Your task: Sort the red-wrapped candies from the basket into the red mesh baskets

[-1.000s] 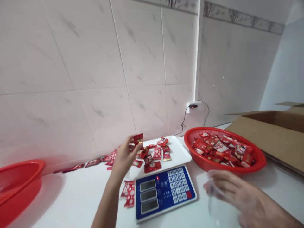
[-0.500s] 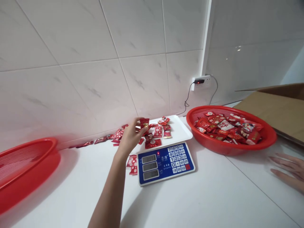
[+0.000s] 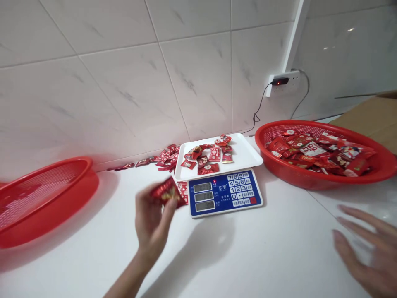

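Observation:
My left hand (image 3: 151,219) is raised over the white counter, left of the scale, with its fingers pinched on a red candy packet (image 3: 165,191). The blue-faced electronic scale (image 3: 225,192) has a white weighing tray (image 3: 246,151) that carries several red candy packets (image 3: 208,156). My right hand (image 3: 369,252) hovers low at the bottom right with fingers stretched out and nothing in it. More red packets (image 3: 166,157) lie against the wall behind the scale.
A red mesh basket (image 3: 322,174) full of red packets stands right of the scale. Another red basket (image 3: 43,203) sits at the far left. A cardboard box (image 3: 372,120) is at the right edge. A plugged-in charger (image 3: 280,81) hangs on the tiled wall.
My left hand has drawn back from the scale tray toward me with a packet in it. My right hand has spread open. The view has tilted down.

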`<state>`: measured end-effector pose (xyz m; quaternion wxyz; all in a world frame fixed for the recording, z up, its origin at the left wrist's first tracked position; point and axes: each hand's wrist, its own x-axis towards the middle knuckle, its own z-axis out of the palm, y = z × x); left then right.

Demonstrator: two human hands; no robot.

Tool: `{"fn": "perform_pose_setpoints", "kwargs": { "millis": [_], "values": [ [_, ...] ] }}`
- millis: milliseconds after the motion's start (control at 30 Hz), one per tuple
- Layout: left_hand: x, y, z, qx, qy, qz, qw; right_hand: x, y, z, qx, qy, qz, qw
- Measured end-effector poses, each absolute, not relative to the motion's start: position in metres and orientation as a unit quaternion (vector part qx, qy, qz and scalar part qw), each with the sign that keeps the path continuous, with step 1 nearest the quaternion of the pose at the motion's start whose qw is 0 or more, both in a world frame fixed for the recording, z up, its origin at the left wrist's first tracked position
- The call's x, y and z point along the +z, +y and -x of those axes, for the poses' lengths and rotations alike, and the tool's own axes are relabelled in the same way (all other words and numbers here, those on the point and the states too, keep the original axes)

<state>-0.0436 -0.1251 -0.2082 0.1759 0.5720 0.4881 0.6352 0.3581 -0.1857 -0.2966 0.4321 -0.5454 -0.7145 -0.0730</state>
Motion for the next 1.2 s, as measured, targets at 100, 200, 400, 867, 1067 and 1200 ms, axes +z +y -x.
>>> {"fn": "perform_pose_setpoints", "kwargs": {
  "millis": [100, 200, 400, 867, 1067, 1200],
  "values": [
    [-0.252, -0.169, 0.045, 0.575, 0.486, -0.613, 0.239, -0.264, -0.177, -0.288, 0.015, -0.795, 0.420, 0.437],
    [-0.268, -0.186, 0.042, 0.510, 0.402, -0.703, 0.290, -0.235, -0.168, -0.218, 0.171, -0.859, 0.325, 0.358],
    [-0.212, -0.106, 0.027, 0.493, 0.383, -0.761, 0.177, -0.196, -0.087, -0.205, 0.097, -0.785, 0.383, 0.478],
    [-0.166, -0.046, 0.034, 0.583, 0.469, -0.656, 0.097, -0.148, 0.036, -0.226, 0.162, -0.767, 0.522, 0.335],
    [-0.148, -0.080, 0.025, 0.452, 0.460, -0.759, 0.092, -0.168, 0.073, -0.185, 0.227, -0.777, 0.545, 0.218],
    [-0.138, -0.088, 0.021, 0.418, 0.462, -0.778, 0.087, -0.189, 0.066, -0.190, 0.206, -0.787, 0.544, 0.206]
  ]
}}
